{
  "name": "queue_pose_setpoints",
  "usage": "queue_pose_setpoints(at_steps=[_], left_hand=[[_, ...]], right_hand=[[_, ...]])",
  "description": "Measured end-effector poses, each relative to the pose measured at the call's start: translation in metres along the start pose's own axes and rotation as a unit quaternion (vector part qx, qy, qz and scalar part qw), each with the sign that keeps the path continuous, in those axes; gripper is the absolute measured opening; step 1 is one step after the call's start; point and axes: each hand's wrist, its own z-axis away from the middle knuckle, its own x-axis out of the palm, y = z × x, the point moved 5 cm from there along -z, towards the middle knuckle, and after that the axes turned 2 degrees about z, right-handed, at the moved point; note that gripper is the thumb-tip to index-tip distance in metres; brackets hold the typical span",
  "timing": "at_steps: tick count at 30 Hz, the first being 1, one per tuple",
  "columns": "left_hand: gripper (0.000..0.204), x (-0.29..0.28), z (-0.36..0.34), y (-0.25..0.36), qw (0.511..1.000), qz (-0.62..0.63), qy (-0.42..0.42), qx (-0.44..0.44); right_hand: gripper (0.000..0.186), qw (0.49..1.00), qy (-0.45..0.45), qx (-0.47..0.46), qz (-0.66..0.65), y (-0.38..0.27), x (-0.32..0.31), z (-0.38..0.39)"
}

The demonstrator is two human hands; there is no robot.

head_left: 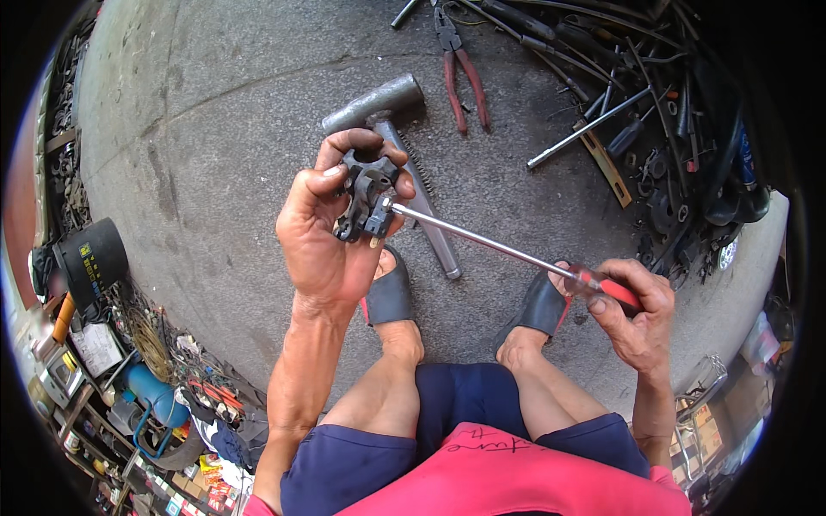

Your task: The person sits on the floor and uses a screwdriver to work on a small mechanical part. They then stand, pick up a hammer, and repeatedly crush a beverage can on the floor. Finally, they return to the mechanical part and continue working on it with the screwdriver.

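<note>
My left hand (331, 224) is closed around a black, irregular plastic part (366, 191) with curved lobes and a small block bearing metal contacts. In my right hand (632, 314) is a screwdriver (495, 245), gripped by its red and clear handle. Its long steel shaft slants up to the left, and the tip meets the block on the black part, near a metal contact. Just behind my left hand, a metal hammer (374, 103) lies on the concrete floor, its handle running toward my feet.
Red-handled pliers (465, 77) lie on the concrete floor (232, 95) beyond the hammer. A heap of hand tools (637, 112) spreads at the far right, with a loose steel rod (585, 129). To the left stand a black bucket (90, 258) and a blue tank (157, 396) amid clutter.
</note>
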Motion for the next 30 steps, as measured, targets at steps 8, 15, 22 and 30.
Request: queue_pose_setpoints(at_steps=[8, 15, 22, 30], left_hand=[[0.028, -0.010, -0.006, 0.001, 0.998, 0.058, 0.032, -0.007], [0.031, -0.010, -0.004, -0.003, 0.986, 0.145, 0.077, -0.030], [0.040, -0.006, -0.004, -0.017, 0.983, 0.160, 0.046, -0.073], [0.047, -0.003, -0.005, -0.020, 0.991, 0.109, 0.018, -0.082]], right_hand=[[0.030, 0.985, 0.008, 0.140, -0.102, 0.030, -0.004, 0.006], [0.034, 0.957, 0.047, 0.232, -0.167, 0.055, 0.002, 0.012], [0.027, 0.965, 0.028, 0.235, -0.111, 0.057, 0.011, 0.009], [0.026, 0.989, 0.011, 0.055, 0.140, 0.035, 0.019, 0.002]])
